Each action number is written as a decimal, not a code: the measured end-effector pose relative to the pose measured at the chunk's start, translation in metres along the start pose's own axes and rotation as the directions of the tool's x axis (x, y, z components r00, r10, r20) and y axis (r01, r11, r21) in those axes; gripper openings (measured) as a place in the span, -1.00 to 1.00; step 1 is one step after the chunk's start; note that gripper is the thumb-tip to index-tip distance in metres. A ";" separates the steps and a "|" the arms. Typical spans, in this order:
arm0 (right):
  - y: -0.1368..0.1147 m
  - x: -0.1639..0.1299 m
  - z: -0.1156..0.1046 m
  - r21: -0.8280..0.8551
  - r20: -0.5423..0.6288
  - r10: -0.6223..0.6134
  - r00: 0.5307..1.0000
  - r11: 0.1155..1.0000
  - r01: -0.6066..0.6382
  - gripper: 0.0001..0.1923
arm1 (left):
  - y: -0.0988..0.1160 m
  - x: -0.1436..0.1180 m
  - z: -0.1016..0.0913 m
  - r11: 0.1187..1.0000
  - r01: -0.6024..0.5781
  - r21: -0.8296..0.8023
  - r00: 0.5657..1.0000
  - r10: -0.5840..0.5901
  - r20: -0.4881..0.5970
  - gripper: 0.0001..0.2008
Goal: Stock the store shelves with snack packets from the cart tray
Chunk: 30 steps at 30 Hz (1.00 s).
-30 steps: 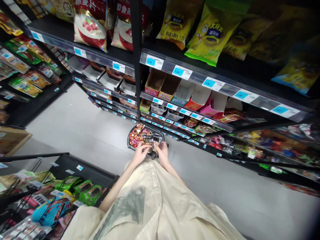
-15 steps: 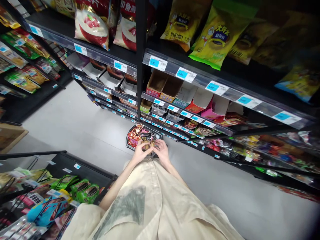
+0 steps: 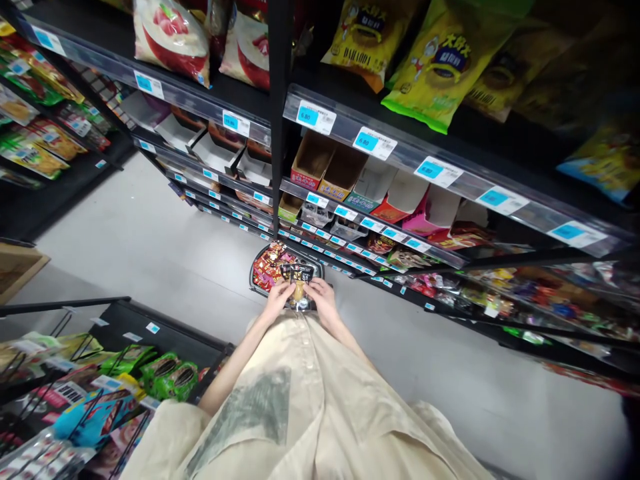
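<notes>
My left hand (image 3: 279,298) and my right hand (image 3: 321,297) hold a small black snack packet (image 3: 299,288) between them, in the middle of the head view. Its front shows a tan picture, and each hand pinches one side of it. Just beyond the hands, low down, is a dark-rimmed basket (image 3: 251,275). Shiny red and pink wrapped snacks (image 3: 270,261) fill its left part. The packet and my hands hide much of the basket's right part.
Black shelving with open cardboard boxes (image 3: 345,177) and yellow snack bags (image 3: 440,63) rises in front. A rack with hanging green packets (image 3: 173,377) stands at the lower left. A cardboard box (image 3: 20,270) is at the far left. Grey floor (image 3: 165,257) runs between the shelves.
My hands have drawn apart to the packet's two sides, and its front now shows flat between them. The view has shifted slightly; the basket stays just beyond my hands.
</notes>
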State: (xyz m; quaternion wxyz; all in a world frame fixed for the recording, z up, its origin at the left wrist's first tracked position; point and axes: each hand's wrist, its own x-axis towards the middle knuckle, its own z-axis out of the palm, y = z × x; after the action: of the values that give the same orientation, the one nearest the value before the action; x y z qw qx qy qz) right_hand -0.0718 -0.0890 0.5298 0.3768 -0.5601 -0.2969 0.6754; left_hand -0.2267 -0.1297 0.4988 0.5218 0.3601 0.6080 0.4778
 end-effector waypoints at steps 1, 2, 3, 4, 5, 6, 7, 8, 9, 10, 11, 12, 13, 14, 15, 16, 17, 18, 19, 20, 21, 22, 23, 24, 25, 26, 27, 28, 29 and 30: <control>-0.001 0.000 0.000 -0.006 0.007 -0.003 1.000 1.000 0.003 -0.54 | 0.002 0.000 0.000 1.000 -0.001 0.006 1.000 0.001 0.006 -0.57; -0.001 -0.001 0.001 -0.011 0.010 -0.009 1.000 1.000 0.009 -0.55 | 0.004 0.000 0.000 1.000 -0.002 0.012 1.000 0.002 0.010 -0.58; -0.002 -0.001 0.001 -0.018 0.009 -0.016 1.000 1.000 0.017 -0.56 | 0.005 0.000 0.000 1.000 -0.004 0.020 1.000 0.004 0.010 -0.59; -0.002 -0.002 0.001 -0.024 0.007 -0.026 1.000 0.999 0.026 -0.56 | 0.006 -0.001 -0.001 1.000 -0.009 0.028 1.000 0.008 0.007 -0.60; -0.002 -0.003 0.002 -0.031 0.004 -0.034 0.999 0.999 0.034 -0.56 | 0.007 -0.001 -0.001 0.999 -0.015 0.035 1.000 0.015 0.001 -0.61; -0.002 -0.003 0.002 -0.035 0.002 -0.040 0.999 0.999 0.040 -0.57 | 0.008 -0.001 -0.001 0.999 -0.022 0.040 1.000 0.022 -0.004 -0.62; -0.001 -0.004 0.001 -0.036 0.002 -0.043 0.999 0.998 0.043 -0.57 | 0.008 -0.001 -0.001 0.999 -0.030 0.044 1.000 0.031 -0.007 -0.62; -0.001 -0.004 0.001 -0.035 0.003 -0.043 0.999 0.998 0.043 -0.57 | 0.008 -0.001 -0.001 0.998 -0.038 0.047 0.999 0.038 -0.007 -0.63; 0.000 -0.005 0.001 -0.033 0.004 -0.041 0.999 0.999 0.041 -0.57 | 0.007 -0.002 -0.001 0.998 -0.044 0.052 0.999 0.044 -0.004 -0.63; 0.000 -0.005 0.001 -0.031 0.005 -0.040 0.999 0.999 0.040 -0.57 | 0.007 -0.002 -0.002 0.997 -0.048 0.059 0.999 0.048 -0.004 -0.64; 0.001 -0.006 0.001 -0.031 0.005 -0.039 0.999 0.999 0.039 -0.57 | 0.006 -0.002 -0.002 0.997 -0.050 0.067 0.999 0.051 -0.008 -0.66; 0.002 -0.006 0.001 -0.030 0.002 -0.039 0.999 0.999 0.039 -0.57 | 0.004 -0.002 -0.002 0.996 -0.051 0.074 0.999 0.052 -0.011 -0.67; 0.003 -0.006 0.001 -0.028 0.001 -0.038 0.999 0.999 0.038 -0.56 | 0.003 -0.003 -0.002 0.995 -0.051 0.080 0.999 0.053 -0.014 -0.68; 0.004 -0.006 0.001 -0.026 0.005 -0.036 0.999 0.999 0.036 -0.56 | 0.002 -0.003 -0.002 0.995 -0.051 0.083 0.998 0.053 -0.015 -0.68; 0.005 -0.006 0.001 -0.024 0.017 -0.030 0.999 0.999 0.031 -0.56 | 0.000 -0.003 -0.003 0.995 -0.050 0.084 0.999 0.051 -0.017 -0.67; 0.007 -0.006 0.001 -0.023 0.037 -0.021 0.999 0.999 0.022 -0.56 | -0.001 -0.003 -0.003 0.995 -0.047 0.084 0.999 0.049 -0.021 -0.66; 0.009 -0.006 0.000 -0.026 0.063 -0.009 0.998 1.000 0.011 -0.57 | -0.003 -0.003 -0.003 0.996 -0.043 0.084 0.999 0.045 -0.027 -0.65; 0.011 -0.006 0.000 -0.029 0.093 0.004 0.996 1.000 -0.001 -0.56 | -0.004 -0.004 -0.004 0.996 -0.040 0.083 0.998 0.043 -0.037 -0.62; 0.014 -0.006 -0.001 -0.029 0.118 0.016 0.993 0.999 -0.013 -0.56 | -0.005 -0.004 -0.004 0.996 -0.038 0.080 0.998 0.042 -0.049 -0.60; 0.017 -0.005 -0.003 -0.024 0.136 0.028 0.990 0.999 -0.025 -0.55 | -0.006 -0.004 -0.004 0.996 -0.038 0.076 0.997 0.042 -0.060 -0.58; 0.020 -0.003 -0.005 -0.008 0.144 0.038 0.989 0.999 -0.037 -0.54 | -0.007 -0.004 -0.005 0.997 -0.038 0.071 0.997 0.043 -0.070 -0.56; 0.023 0.000 -0.007 0.017 0.141 0.045 0.989 0.999 -0.048 -0.54 | -0.008 -0.004 -0.005 0.997 -0.038 0.068 0.996 0.044 -0.079 -0.54; 0.026 0.003 -0.011 0.052 0.124 0.049 0.991 0.997 -0.056 -0.53 | -0.009 -0.003 -0.006 0.997 -0.037 0.068 0.995 0.043 -0.085 -0.53; 0.029 0.008 -0.015 0.097 0.087 0.048 0.995 0.994 -0.056 -0.53 | -0.010 -0.003 -0.006 0.997 -0.034 0.071 0.995 0.041 -0.092 -0.54; 0.031 0.014 -0.020 0.143 0.034 0.040 0.999 0.989 -0.044 -0.53 | -0.012 -0.002 -0.007 0.997 -0.029 0.073 0.994 0.036 -0.100 -0.54; 0.032 0.022 -0.027 0.185 -0.030 0.024 0.999 0.982 -0.018 -0.53 | -0.013 -0.001 -0.008 0.997 -0.024 0.073 0.994 0.032 -0.105 -0.56; 0.032 0.031 -0.035 0.218 -0.097 0.004 0.995 0.976 0.017 -0.54 | -0.014 0.000 -0.009 0.997 -0.020 0.069 0.994 0.027 -0.105 -0.57; 0.031 0.041 -0.044 0.238 -0.157 -0.020 0.987 0.970 0.057 -0.54 | -0.016 0.000 -0.010 0.998 -0.018 0.066 0.994 0.025 -0.106 -0.58; 0.029 0.052 -0.054 0.246 -0.207 -0.047 0.977 0.964 0.098 -0.54 | -0.017 0.001 -0.012 0.998 -0.019 0.064 0.994 0.026 -0.108 -0.60; 0.025 0.065 -0.065 0.241 -0.242 -0.078 0.967 0.961 0.138 -0.54 | -0.018 0.001 -0.014 0.998 -0.022 0.066 0.993 0.029 -0.113 -0.61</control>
State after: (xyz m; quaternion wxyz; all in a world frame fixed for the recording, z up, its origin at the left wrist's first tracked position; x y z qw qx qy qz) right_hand -0.0183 -0.0494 0.4622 0.5142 -0.5641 -0.1916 0.6169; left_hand -0.2393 -0.1370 0.4816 0.4683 0.3568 0.6472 0.4843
